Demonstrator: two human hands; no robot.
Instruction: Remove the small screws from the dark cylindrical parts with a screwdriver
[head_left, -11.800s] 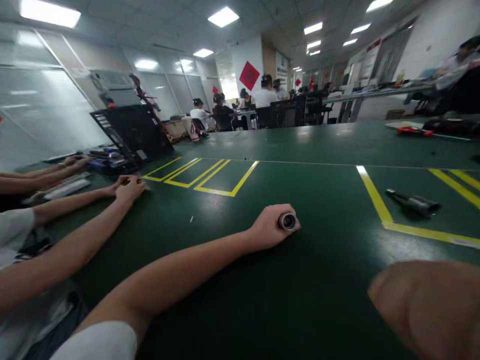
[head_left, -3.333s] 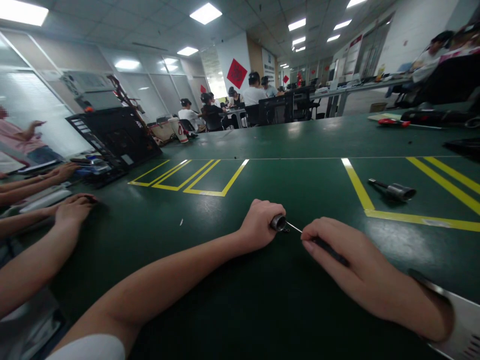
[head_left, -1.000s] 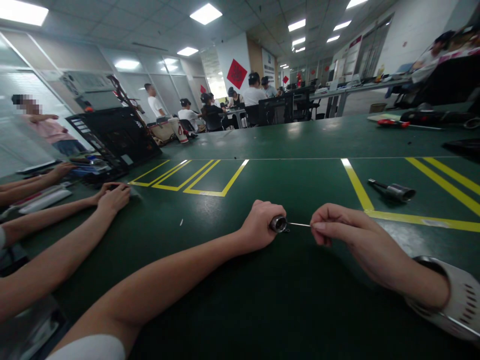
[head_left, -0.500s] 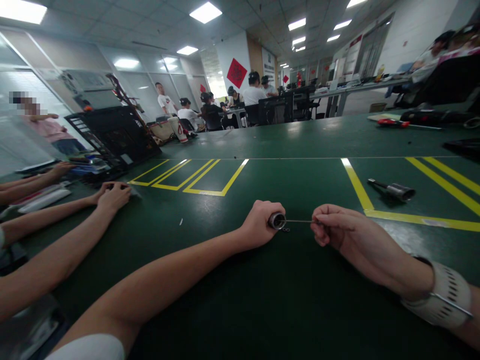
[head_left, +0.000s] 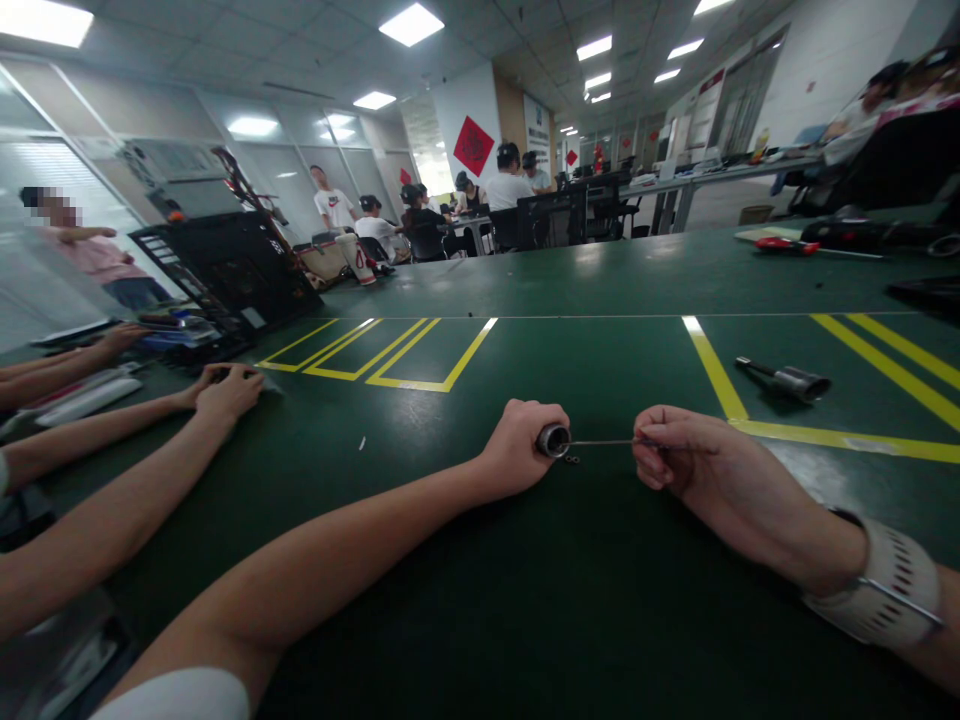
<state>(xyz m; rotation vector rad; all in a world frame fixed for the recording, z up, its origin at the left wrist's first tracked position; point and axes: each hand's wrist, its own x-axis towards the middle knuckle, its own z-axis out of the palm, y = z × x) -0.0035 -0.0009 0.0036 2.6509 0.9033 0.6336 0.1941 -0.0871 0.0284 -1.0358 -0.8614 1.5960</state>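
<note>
My left hand [head_left: 523,450] is wrapped round a metal cylinder [head_left: 555,441], its open round end facing right and towards me. A thin metal rod [head_left: 602,443] runs from that open end to my right hand [head_left: 686,455], which pinches its other end between thumb and fingers. Whatever lies inside the cylinder is too dark to make out. Two small rings [head_left: 572,460] rest on the table just beneath the cylinder's mouth. Off to the right lies a metal part with a cup-shaped end and a narrow shaft [head_left: 796,383].
Yellow tape [head_left: 409,385] marks boxes on the green table [head_left: 480,570]. A red-handled screwdriver [head_left: 787,246] lies at the far right. A co-worker's hands [head_left: 225,390] work at the left, near a tilted black machine [head_left: 232,270]. A paper cup [head_left: 356,258] stands behind.
My right hand has shifted slightly to the right, away from the cylinder, with the rod's end still pinched. My left hand and the cylinder have hardly moved.
</note>
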